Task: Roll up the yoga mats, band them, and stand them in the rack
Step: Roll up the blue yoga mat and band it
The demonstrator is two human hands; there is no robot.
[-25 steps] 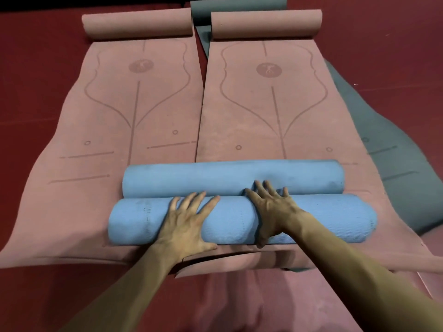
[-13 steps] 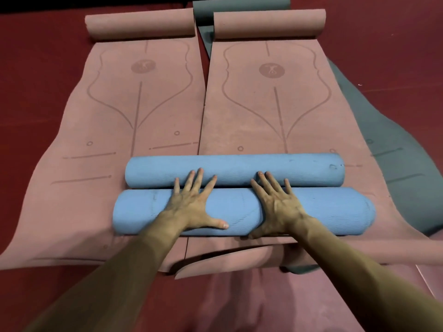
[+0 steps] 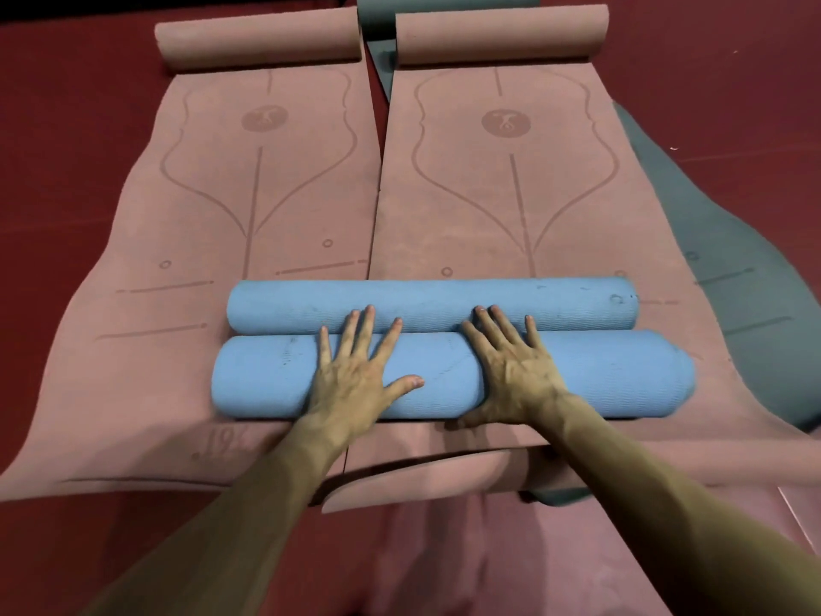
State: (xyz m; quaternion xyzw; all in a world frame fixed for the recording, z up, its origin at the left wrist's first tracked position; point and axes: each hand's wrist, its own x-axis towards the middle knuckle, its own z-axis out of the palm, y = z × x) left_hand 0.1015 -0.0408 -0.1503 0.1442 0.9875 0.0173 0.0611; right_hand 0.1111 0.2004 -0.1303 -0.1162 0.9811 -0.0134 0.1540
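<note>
A blue yoga mat lies across two pink mats as two rolls side by side: a thicker near roll (image 3: 599,375) and a thinner far roll (image 3: 444,302). My left hand (image 3: 355,371) presses flat on top of the near roll, fingers spread, fingertips reaching the seam between the rolls. My right hand (image 3: 511,371) lies flat on the same roll to the right, its thumb down at the roll's near side. No band or rack is in view.
The left pink mat (image 3: 200,206) and right pink mat (image 3: 488,206) lie flat on the red floor (image 3: 66,148), each with a rolled far end. A grey mat (image 3: 733,282) lies under them at the right.
Both hands have slid forward over the near blue roll, and the two rolls have shifted a little away from me across the pink mats.
</note>
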